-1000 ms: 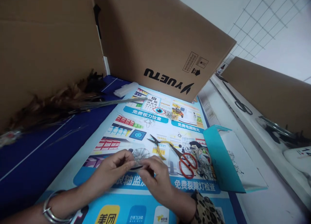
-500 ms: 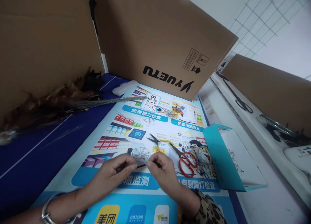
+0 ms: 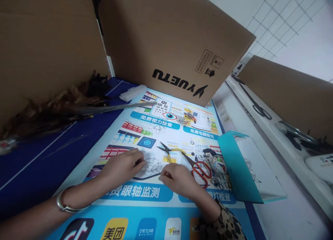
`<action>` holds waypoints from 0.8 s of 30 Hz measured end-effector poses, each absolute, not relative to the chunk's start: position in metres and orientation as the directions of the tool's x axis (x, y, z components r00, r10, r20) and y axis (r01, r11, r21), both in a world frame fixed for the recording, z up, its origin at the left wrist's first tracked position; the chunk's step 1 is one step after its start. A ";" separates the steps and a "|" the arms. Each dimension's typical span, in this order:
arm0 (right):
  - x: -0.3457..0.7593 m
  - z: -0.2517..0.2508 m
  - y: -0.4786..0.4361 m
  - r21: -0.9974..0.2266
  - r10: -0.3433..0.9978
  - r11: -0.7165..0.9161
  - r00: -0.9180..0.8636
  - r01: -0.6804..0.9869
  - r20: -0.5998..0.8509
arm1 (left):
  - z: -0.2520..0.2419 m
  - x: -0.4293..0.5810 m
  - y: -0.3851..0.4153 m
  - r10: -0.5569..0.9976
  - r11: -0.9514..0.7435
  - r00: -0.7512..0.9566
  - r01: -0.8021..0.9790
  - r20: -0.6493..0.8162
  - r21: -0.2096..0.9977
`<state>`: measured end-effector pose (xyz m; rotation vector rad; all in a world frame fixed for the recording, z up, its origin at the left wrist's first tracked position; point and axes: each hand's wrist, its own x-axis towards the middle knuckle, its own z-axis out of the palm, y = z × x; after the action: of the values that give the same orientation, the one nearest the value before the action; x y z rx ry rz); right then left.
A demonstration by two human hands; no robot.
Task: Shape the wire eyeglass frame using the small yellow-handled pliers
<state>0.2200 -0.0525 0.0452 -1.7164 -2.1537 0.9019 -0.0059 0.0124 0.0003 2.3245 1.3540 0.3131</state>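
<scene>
Bearings taken from the wire piece (image 3: 151, 166), 12 pointing away from the person. It lies on the poster (image 3: 140, 209) that covers part of the table (image 3: 52, 170), between the two hands: a thin, roundish, web-like shape.

Left hand (image 3: 125, 165) at 9 o'clock, back up, fingers curled, tips at the wire's near side; touching or just beside, cannot tell. Bangle (image 3: 59, 201) on that wrist. Right hand (image 3: 178, 179) at 4 o'clock, fingers folded under, apart from the wire's main body. Whether either hand grips anything: cannot tell, the fingertips are hidden. Spotted sleeve (image 3: 229, 221) on the right arm.

Pliers (image 3: 168, 150), yellow-handled, near at 2 o'clock. Scissors (image 3: 194, 163), red-handled, just past 3, beyond the right hand. Clear ring (image 3: 213, 163) at 3, loose wire bits around it; farther out the same way, a teal box (image 3: 240, 174), tipped open, fine wire inside.

Feathers (image 3: 59, 106) at 10, well apart, their pale stems (image 3: 122, 108) reaching onto the poster. Carton (image 3: 177, 49) standing behind, at 12 to 1.
</scene>
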 end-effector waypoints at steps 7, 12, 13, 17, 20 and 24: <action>0.219 0.040 -0.050 -0.526 0.970 0.136 -0.222 0.839 -0.102 | -0.005 -0.007 0.010 0.855 -0.471 0.519 0.792 -0.020 0.389; 0.210 0.035 -0.049 -0.476 0.974 0.123 -0.199 0.871 -0.111 | -0.003 -0.006 0.007 0.849 -0.489 0.528 0.786 -0.001 0.378; 0.208 0.034 -0.048 -0.470 0.977 0.113 -0.184 0.875 -0.107 | -0.002 -0.005 0.007 0.847 -0.492 0.531 0.784 0.002 0.379; 0.202 0.029 -0.040 -0.468 0.988 0.042 -0.107 0.883 -0.112 | -0.001 -0.005 0.007 0.840 -0.505 0.542 0.779 0.007 0.371; 0.199 0.027 -0.033 -0.485 0.986 0.016 -0.095 0.875 -0.138 | -0.002 -0.007 0.007 0.840 -0.508 0.542 0.775 0.019 0.375; 0.193 0.022 -0.025 -0.509 0.984 0.001 -0.093 0.860 -0.155 | -0.003 -0.008 0.007 0.851 -0.471 0.525 0.754 0.010 0.457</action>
<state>0.1932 -0.0251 0.0220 -1.9296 -2.0302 0.7220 -0.0085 0.0068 -0.0029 2.3706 1.3188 0.3319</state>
